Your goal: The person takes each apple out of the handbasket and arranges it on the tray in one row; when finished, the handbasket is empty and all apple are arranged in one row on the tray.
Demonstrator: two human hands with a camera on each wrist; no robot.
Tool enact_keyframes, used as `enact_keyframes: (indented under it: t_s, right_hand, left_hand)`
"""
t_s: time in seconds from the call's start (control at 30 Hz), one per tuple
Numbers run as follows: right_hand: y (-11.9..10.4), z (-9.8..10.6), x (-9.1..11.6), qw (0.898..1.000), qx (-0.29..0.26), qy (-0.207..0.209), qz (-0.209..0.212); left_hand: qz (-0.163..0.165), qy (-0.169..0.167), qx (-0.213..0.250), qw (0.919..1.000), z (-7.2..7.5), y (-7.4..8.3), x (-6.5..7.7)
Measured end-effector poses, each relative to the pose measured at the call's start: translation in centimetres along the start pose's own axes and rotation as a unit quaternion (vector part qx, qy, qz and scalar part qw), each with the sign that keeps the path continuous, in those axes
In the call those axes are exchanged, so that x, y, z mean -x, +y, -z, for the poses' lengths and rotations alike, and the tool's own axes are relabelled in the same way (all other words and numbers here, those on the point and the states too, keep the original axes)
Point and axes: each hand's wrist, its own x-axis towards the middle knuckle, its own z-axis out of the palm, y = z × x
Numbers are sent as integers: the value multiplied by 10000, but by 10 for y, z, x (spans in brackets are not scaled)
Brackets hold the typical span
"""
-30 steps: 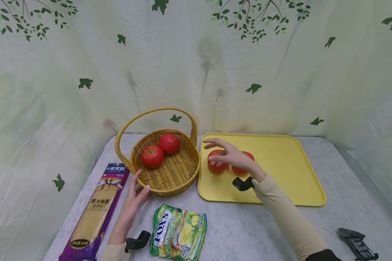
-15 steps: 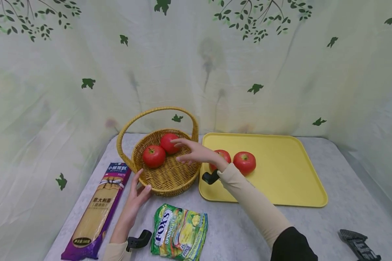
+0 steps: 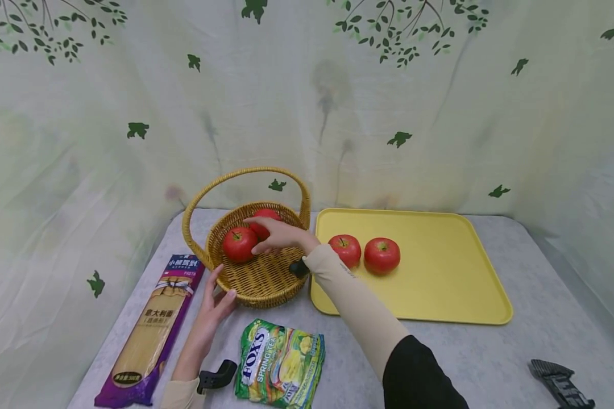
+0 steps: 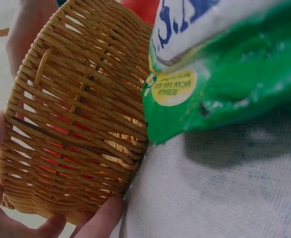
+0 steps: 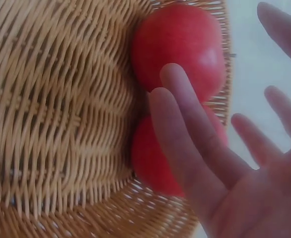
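A round wicker basket [image 3: 263,287] with a tall arched handle holds two red apples, a near one [image 3: 239,245] and one behind it [image 3: 266,215]. My left hand [image 3: 212,309] rests against the basket's front left side, its fingertips spread along the woven wall [image 4: 81,99] in the left wrist view. Over the basket reaches my right hand [image 3: 281,236], partly covering the rear apple. Seen from the right wrist, its fingers [image 5: 205,134] stretch loosely across the two apples without curling round either. Two more apples, one [image 3: 345,250] beside the other [image 3: 382,255], lie on the yellow tray [image 3: 440,267].
A purple pasta packet [image 3: 156,324] lies left of the basket. In front is a green FOX'S sweets bag [image 3: 281,363], close beside the left wrist. A black strap-like object [image 3: 560,383] sits at the table's right front. A leaf-print curtain [image 3: 307,102] hangs behind.
My right hand has moved left from above the tray to over the apples in the basket, uncovering the two on the tray. My left hand has stayed at the basket.
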Motion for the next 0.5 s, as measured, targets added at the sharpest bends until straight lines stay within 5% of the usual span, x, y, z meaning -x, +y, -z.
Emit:
enact_keyframes:
  t_s: [0.5]
  right_hand:
    - [-6,-28,-27,9974,447,258,-501]
  left_hand:
    - [-22,-14,54,10000,1,-1,0]
